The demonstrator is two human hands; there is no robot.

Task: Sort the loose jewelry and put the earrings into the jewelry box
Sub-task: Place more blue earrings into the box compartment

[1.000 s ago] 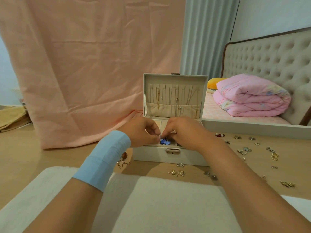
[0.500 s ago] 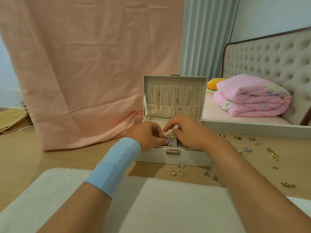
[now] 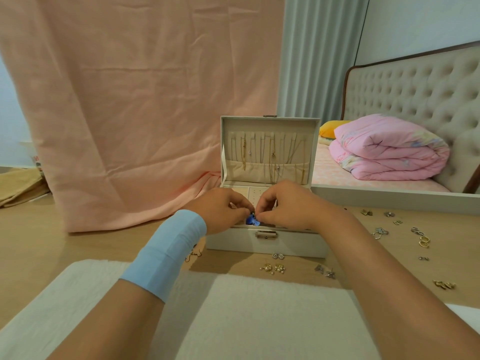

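Since half a second ago both hands have slid a little toward nine o'clock over the box, and more of the blue earring (image 3: 252,220) shows between the fingertips than it did then. The left hand (image 3: 220,209) and the right hand (image 3: 289,203) meet thumb and forefinger to thumb and forefinger. Each pinches the blue earring from its own side, with the other fingers curled. Whether one of them holds a separate back piece is too small to tell. The earring hangs just above the front edge of the open jewelry box (image 3: 265,245), at six o'clock from the perforated panel (image 3: 255,199) inside it, and is not yet set down.

The main risk, as I judge it, is a slip. The piece is tiny and held only by fingertips, so a loosened pinch would drop it into a compartment hidden under the hands, or over the front wall onto the floor (image 3: 78,245). The hands also cover much of the panel, so a post could miss its hole. A push against the box might tip the upright lid (image 3: 270,126), at twelve o'clock from the hands, and tangle its hung necklaces (image 3: 272,162). Pearl earrings (image 3: 272,268) lie at six o'clock from the box, between the forearms, with more loose jewelry (image 3: 424,241) at three to four o'clock. A forearm drawn back low could scatter these or sweep them under the white mat (image 3: 233,320).
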